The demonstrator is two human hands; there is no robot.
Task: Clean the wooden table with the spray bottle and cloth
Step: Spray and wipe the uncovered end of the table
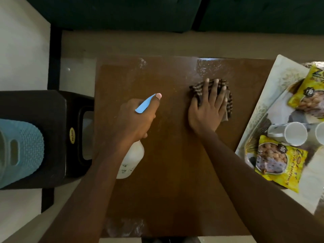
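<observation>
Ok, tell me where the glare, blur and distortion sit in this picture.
Head view: dim overall; glare on the wet far edge of the wooden table; the yellow snack packets at right look soft and smeared; wide-angle stretch bends the forearms outward; left hand and cloth stay fairly sharp.

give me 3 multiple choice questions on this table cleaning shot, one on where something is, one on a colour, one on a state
1. Where does the striped cloth lie?
A. Under the right hand on the wooden table
B. On the tray
C. On the floor

2. What colour is the trigger of the spray bottle?
A. Red
B. Light blue
C. Green

3. How does the left hand stand?
A. Flat on the table
B. Empty in the air
C. Closed around the bottle's neck

Answers: 1 A, the spread palm presses the cloth to the tabletop. 2 B, the blue lever shows beside the forefinger. 3 C, the fingers wrap the bottle.
</observation>
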